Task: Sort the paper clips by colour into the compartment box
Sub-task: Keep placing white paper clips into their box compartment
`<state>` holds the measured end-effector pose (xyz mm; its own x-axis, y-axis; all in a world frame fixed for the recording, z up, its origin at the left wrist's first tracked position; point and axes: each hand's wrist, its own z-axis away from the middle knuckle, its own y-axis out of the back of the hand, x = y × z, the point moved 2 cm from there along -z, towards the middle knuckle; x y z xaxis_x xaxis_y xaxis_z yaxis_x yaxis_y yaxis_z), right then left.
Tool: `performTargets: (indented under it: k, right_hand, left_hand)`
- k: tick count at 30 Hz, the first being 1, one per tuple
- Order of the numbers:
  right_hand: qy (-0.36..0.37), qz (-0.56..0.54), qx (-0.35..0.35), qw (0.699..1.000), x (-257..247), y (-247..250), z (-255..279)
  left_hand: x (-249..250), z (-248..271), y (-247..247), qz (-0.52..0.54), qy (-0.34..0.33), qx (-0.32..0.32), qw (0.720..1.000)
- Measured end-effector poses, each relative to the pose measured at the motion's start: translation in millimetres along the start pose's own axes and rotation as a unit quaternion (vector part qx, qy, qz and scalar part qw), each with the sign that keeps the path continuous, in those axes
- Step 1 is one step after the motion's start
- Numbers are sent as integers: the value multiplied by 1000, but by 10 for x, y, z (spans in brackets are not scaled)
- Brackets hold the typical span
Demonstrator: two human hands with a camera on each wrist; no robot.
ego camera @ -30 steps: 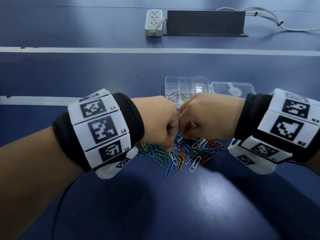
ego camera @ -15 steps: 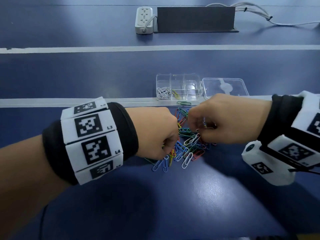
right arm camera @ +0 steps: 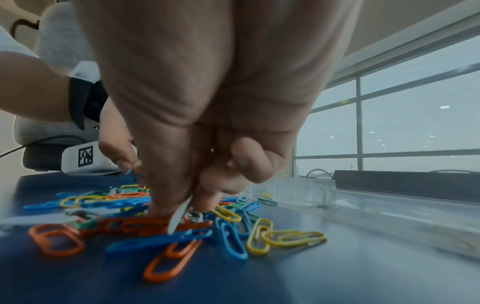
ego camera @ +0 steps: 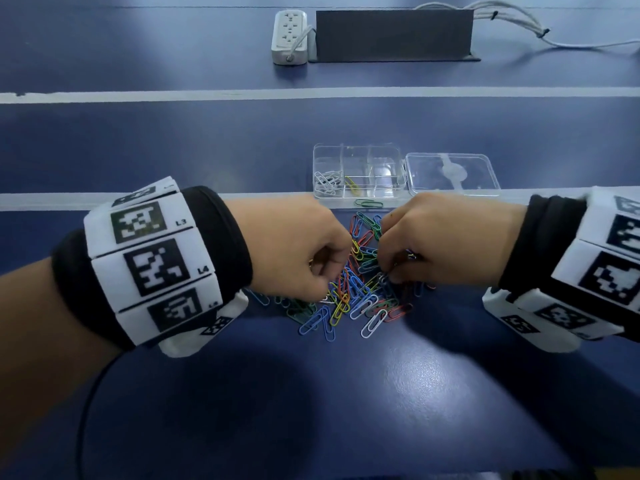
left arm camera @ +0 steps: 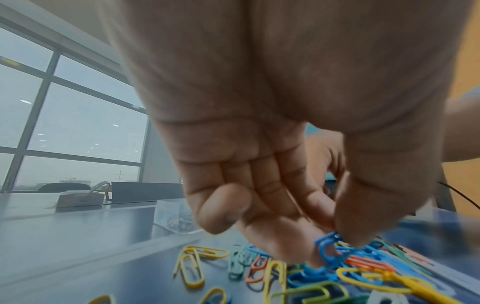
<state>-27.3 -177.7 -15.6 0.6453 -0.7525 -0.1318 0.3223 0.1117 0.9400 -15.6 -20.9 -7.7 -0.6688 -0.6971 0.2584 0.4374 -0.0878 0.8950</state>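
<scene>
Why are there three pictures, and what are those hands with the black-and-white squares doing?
Those are a person's two hands, not a machine. The bands with squares hold small cameras on each wrist. The big picture comes from a camera on the person's head, looking down. The other two look along each hand at the fingers.

On the blue table lies a pile of paper clips in many colours. Behind it stands a clear box with little sections; silver clips sit in one, a yellow clip in the next. Its lid lies open beside it.

The left hand pinches a blue clip. The right hand pinches a white clip.
</scene>
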Motion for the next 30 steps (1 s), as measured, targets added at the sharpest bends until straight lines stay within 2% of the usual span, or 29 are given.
performTargets:
  k: [6,10,15,17,20,23,25,30]
  right_hand:
    - [-30,-110,35,993,48,-18,7]
    - [-90,-229,73,967,108,5,36]
    - [-162,-426,49,889,218,-44,48]
    - [-177,-505,51,843,234,-63,57]
    - [-184,-622,62,759,262,-84,76]
    - [-187,-685,58,702,280,-94,95]
    - [-195,-706,56,679,280,-92,105]
    - [-209,-726,58,653,246,-83,128]
  left_hand:
    - [-109,-13,-26,23,-2,10,1000]
    - [-86,3,-63,-19,-8,-2,1000]
    - [-37,-2,-98,-47,-4,-8,999]
    - [-44,1,-96,-55,-1,-4,998]
    - [-54,24,-75,-43,3,11,999]
    - [-52,43,-25,-12,18,30,999]
    - [-38,37,-13,-4,23,31,999]
    - [-39,-34,-55,-39,9,-13,999]
